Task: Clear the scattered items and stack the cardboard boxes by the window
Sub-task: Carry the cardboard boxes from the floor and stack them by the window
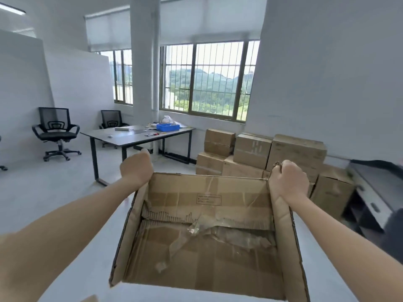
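With both hands gripping the open cardboard box [205,232] — left hand [136,168] on its far-left corner, right hand [287,182] clenched on the right rim — it's mid-carry, held up. Next: walk to the stacked boxes [257,155] under the window [207,79], set on top squarely.

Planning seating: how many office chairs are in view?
2: left chair by the partition, right chair behind the table. A wheeled base at the left edge may be a third.

Open floor [54,192] ahead-left — desk [135,136] and stacked boxes [257,155] block the window wall.
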`<state>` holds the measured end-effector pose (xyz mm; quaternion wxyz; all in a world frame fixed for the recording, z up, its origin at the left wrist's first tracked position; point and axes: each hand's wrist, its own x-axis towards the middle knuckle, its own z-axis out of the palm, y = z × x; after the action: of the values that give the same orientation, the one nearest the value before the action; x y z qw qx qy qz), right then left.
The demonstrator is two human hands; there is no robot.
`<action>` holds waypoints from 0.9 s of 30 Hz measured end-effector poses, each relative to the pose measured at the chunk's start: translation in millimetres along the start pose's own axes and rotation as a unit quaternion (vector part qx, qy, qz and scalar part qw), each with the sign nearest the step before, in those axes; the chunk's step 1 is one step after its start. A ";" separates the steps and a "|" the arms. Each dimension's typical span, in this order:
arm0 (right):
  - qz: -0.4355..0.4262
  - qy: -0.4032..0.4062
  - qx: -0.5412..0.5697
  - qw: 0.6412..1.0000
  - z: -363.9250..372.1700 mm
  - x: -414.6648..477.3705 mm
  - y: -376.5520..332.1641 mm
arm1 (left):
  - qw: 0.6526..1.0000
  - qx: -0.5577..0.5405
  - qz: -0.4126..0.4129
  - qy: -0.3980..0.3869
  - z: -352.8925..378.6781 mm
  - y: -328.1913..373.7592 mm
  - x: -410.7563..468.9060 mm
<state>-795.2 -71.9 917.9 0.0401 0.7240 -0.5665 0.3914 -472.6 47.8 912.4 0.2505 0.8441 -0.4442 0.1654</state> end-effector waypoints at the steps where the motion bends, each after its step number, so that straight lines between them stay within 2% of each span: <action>1: 0.009 0.011 -0.005 1.000 -3.2 5.0 10.4 | 1.000 -0.004 0.010 0.005 4.1 13.8 7.5; 5: 0.034 0.039 -0.031 0.998 -7.8 28.6 42.2 | 0.998 -0.022 0.043 0.029 23.6 59.4 43.4; 11: 0.073 0.054 -0.083 0.992 19.7 77.3 64.1 | 0.994 -0.060 0.075 0.058 72.3 88.4 111.0; 20: 0.106 0.034 -0.120 0.987 104.3 158.6 76.5 | 0.986 -0.141 0.083 0.005 175.5 104.7 204.2; 27: 0.126 0.001 -0.159 0.979 161.3 177.9 106.5 | 0.985 -0.128 0.108 -0.040 251.7 128.5 238.8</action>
<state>-792.6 -331.0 874.4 0.1053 0.6308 -0.7083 0.2989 -433.8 -316.6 861.4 0.3190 0.7584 -0.5596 0.0992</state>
